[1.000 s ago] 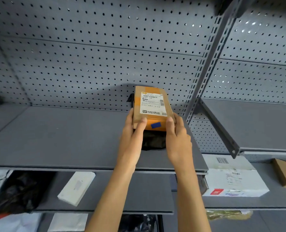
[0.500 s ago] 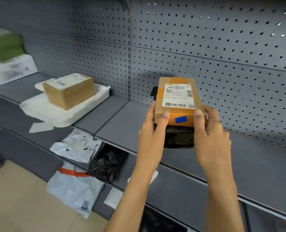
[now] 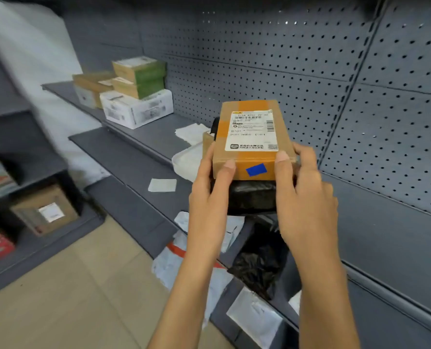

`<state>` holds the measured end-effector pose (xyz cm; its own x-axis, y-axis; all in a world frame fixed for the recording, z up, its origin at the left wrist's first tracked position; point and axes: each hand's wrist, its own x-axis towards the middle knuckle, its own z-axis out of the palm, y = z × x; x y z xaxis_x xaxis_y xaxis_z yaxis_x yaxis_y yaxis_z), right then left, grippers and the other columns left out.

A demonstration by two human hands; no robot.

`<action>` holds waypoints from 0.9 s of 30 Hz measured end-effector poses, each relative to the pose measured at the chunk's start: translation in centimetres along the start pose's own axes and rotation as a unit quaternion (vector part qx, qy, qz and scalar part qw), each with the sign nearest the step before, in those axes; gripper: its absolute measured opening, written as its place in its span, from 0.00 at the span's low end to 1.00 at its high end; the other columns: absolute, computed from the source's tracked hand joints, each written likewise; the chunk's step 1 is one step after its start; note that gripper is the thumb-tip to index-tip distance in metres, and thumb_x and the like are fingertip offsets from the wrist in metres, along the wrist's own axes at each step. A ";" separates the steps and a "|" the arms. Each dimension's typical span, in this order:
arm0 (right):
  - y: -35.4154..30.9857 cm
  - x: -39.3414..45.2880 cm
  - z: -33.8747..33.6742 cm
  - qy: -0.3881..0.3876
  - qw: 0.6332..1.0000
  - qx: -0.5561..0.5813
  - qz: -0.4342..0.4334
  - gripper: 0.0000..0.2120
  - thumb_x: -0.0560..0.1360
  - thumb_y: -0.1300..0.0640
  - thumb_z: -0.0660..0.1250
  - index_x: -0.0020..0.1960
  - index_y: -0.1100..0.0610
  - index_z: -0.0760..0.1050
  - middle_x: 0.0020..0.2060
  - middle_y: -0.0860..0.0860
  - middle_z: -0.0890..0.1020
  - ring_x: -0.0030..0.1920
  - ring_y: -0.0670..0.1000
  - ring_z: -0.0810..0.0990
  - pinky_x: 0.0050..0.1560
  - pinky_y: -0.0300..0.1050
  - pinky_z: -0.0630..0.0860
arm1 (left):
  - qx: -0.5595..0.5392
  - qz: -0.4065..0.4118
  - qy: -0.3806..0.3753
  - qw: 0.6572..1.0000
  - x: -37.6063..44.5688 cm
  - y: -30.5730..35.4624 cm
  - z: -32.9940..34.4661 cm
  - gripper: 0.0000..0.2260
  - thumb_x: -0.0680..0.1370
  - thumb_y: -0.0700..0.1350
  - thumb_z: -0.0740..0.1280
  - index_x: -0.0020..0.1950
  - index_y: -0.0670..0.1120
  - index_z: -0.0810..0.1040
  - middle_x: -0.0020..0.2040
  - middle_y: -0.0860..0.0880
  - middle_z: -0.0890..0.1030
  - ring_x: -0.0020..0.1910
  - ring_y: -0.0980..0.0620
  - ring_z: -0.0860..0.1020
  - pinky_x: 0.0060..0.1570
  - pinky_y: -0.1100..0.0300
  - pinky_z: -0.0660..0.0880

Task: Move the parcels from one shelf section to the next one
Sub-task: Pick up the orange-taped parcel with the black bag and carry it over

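A small brown cardboard parcel (image 3: 249,137) with orange tape, a white label and a blue sticker rests on top of a black-wrapped parcel (image 3: 253,196). I hold the two as a stack in the air above the grey shelf (image 3: 139,157). My left hand (image 3: 210,197) grips the stack's left side, thumb on the brown box. On the right side my right hand (image 3: 304,197) does the same. Behind the stack, partly hidden, a white tray (image 3: 186,161) with a brown box lies on the shelf section to the left.
Further left on the shelf stand a white box (image 3: 139,108) and green-brown boxes (image 3: 140,75) stacked on it. A white paper (image 3: 162,185) lies on the shelf. Lower shelves hold white bags (image 3: 174,260) and a black bag (image 3: 259,268). Pegboard wall behind; tan floor at left.
The stack in both hands has travelled left along the shelving, from the right section toward the section with the white tray. My view has swung left with it.
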<state>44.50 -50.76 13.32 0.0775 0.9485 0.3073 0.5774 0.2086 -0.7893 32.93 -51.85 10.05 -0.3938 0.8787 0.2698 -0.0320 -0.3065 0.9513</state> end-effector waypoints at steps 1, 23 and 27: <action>-1.1 0.0 1.4 -0.003 1.000 0.008 -0.008 0.21 0.81 0.40 0.48 0.71 0.43 0.64 0.51 0.52 0.83 0.51 0.59 0.77 0.53 0.57 0.74 | 0.003 0.007 0.011 1.000 0.7 0.1 -1.6 0.21 0.81 0.55 0.63 0.74 0.59 0.72 0.68 0.58 0.80 0.69 0.57 0.77 0.72 0.50 0.71; -14.3 8.1 26.8 -0.119 0.978 0.091 -0.143 0.24 0.78 0.35 0.45 0.71 0.40 0.63 0.55 0.48 0.84 0.53 0.55 0.83 0.52 0.57 0.79 | -0.001 0.049 0.212 0.976 17.0 -1.7 -22.6 0.18 0.84 0.47 0.62 0.75 0.54 0.72 0.66 0.53 0.82 0.65 0.55 0.80 0.68 0.48 0.75; -16.1 12.3 30.7 -0.124 0.975 0.101 -0.155 0.20 0.81 0.38 0.49 0.70 0.40 0.63 0.55 0.47 0.84 0.53 0.55 0.82 0.51 0.57 0.79 | 0.003 0.059 0.212 0.976 22.4 -2.1 -24.5 0.18 0.84 0.47 0.62 0.75 0.53 0.72 0.65 0.53 0.83 0.64 0.55 0.81 0.64 0.53 0.77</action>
<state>11.15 -35.14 13.48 -0.2887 0.8552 0.4304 0.3683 0.5142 -0.7746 1.66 -40.55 10.48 -0.7390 0.6070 0.2924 0.0410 -0.3928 0.9187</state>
